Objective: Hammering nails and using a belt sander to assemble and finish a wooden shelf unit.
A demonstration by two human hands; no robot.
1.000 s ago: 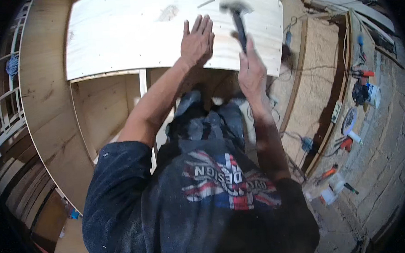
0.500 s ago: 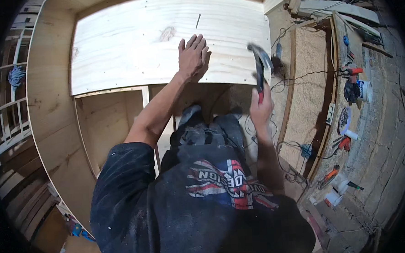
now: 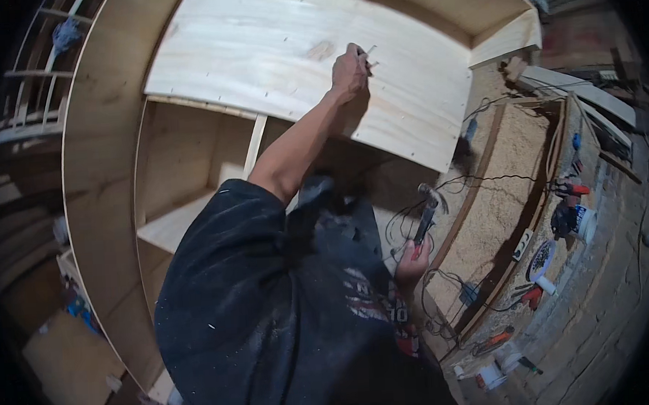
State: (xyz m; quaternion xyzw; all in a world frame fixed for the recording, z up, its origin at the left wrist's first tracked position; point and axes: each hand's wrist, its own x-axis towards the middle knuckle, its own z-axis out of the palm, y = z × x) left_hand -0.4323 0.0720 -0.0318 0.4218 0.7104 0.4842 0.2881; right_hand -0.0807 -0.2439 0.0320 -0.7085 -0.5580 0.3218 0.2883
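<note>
My left hand (image 3: 350, 70) is over the pale wooden panel (image 3: 244, 67), its fingers closed in a pinch. A thin nail (image 3: 372, 50) sticks out at the fingertips, with a darker line beside it that may be its shadow. The part of the nail between the fingers is hidden. Lower and to the right, my right hand (image 3: 410, 265) grips a claw hammer (image 3: 428, 215) by its red and black handle. The hammer's head points up, away from the panel. Small nail heads dot the panel's surface and its near edge.
The panel belongs to a large plywood cabinet frame (image 3: 96, 192) with open compartments (image 3: 182, 147). On the right, a long wooden trough (image 3: 509, 149) holds sawdust. Cables (image 3: 436, 306), a white bucket (image 3: 587, 222), an oval dish of small dark pieces (image 3: 540, 259) and hand tools lie around it.
My left hand has gone from lying flat on the panel to pinching the nail farther up. My right hand has lowered the hammer toward my body. The view has turned and shifted.
</note>
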